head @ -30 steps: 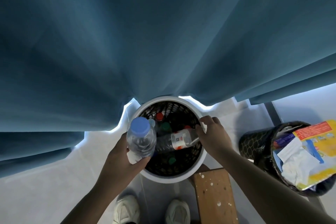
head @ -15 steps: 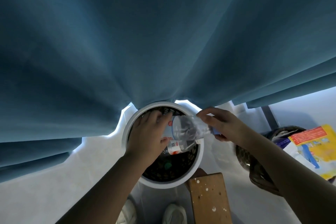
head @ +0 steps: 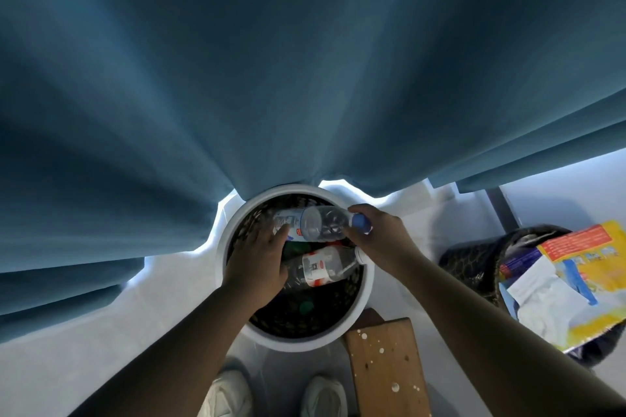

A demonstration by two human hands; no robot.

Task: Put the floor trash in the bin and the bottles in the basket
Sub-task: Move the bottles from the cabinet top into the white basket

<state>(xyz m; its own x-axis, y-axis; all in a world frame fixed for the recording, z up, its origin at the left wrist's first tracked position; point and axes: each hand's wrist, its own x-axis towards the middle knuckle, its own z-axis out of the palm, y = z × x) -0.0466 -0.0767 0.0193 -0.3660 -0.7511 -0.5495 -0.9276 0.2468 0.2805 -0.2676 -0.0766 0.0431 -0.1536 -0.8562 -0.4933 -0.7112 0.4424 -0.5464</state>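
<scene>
I hold the bottle (head: 316, 224) flat over the basket (head: 367, 284), mid-frame, so it drops in: right hand (head: 379, 242) pinches its cap end, left hand (head: 259, 262) props its base.

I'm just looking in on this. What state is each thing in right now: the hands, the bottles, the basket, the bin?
Left hand: reaching into the basket, fingers on the held bottle.
Right hand: gripping the blue-capped bottle's neck.
Blue-capped bottle: capped, lying sideways over the basket mouth.
Red-labelled bottle: lying inside the basket.
Basket: upright, holding bottles.
Bin: stuffed with packaging above its rim.
</scene>
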